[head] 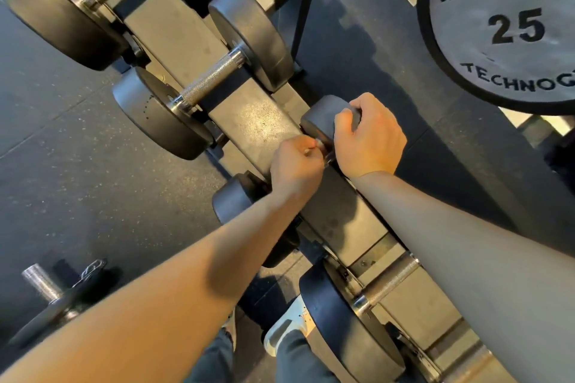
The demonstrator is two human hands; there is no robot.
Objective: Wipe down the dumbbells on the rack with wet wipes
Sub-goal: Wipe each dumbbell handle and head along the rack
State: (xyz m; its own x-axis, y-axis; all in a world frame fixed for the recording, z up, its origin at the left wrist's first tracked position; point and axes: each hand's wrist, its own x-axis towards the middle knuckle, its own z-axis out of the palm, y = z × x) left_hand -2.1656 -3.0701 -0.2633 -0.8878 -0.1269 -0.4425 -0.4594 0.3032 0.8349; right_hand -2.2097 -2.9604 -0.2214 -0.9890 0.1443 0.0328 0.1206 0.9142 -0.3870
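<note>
The left hand (pixel 295 168) is clenched over the middle of a small dumbbell (pixel 323 118). Its fingers are curled where the handle must run, and a pale scrap shows at the knuckles, most likely the wet wipe (pixel 315 144), though too little shows to be sure. Just beside it on the far side, the right hand (pixel 370 137) grasps the dumbbell's far head, fingers hooked over the rim and thumb on the inner face, apparently steadying the weight. The near head pokes out from under the left wrist.

The dumbbell lies across the sloping rack (pixel 258 121), which runs on beyond and behind both hands. Past the left hand a larger dumbbell (pixel 205 84) rests in its cradle, its knurled handle bare. Off beyond the right hand a weight plate (pixel 510 28) marked 25 stands well apart.

By my reading, the step in hand is wiping this dumbbell's handle, at the joint with the far head. The next move would call for working the wipe round the handle, then over each head, with the right hand shifting its hold to uncover the rim it now hides. The neighbouring dumbbells would follow.
</note>
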